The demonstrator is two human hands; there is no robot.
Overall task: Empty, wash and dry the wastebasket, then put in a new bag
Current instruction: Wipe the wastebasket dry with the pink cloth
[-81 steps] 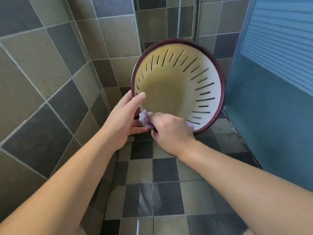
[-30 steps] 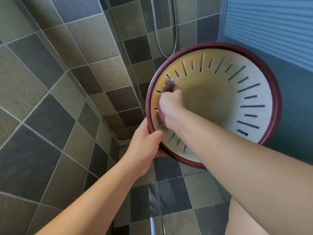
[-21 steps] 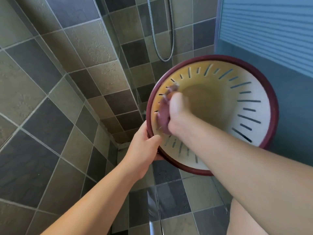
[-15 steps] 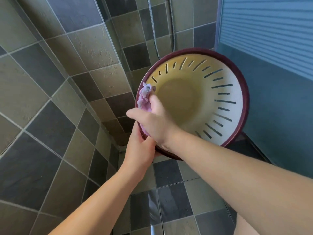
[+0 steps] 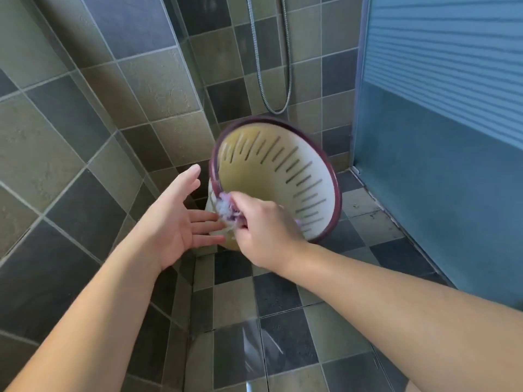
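Observation:
The wastebasket [image 5: 285, 176] is cream plastic with slotted walls and a maroon rim, held tilted in the air with its mouth facing me. My right hand [image 5: 266, 227] is closed on a purple and white cloth [image 5: 226, 207], pressing it over the lower left part of the rim. My left hand [image 5: 175, 222] is open, palm up and fingers spread, just left of the basket. Its fingertips reach the basket's outer wall below the cloth; whether they touch it I cannot tell.
I stand in a tiled shower corner. A tiled wall [image 5: 85, 137] runs close on the left, and a blue frosted glass door [image 5: 438, 179] closes the right side. A metal shower hose [image 5: 287, 66] hangs behind the basket. The floor tiles [image 5: 254, 335] look wet.
My left hand has let go of the rim and opened. The basket has dropped lower and turned. My right hand with the cloth has slid down to the lower left rim.

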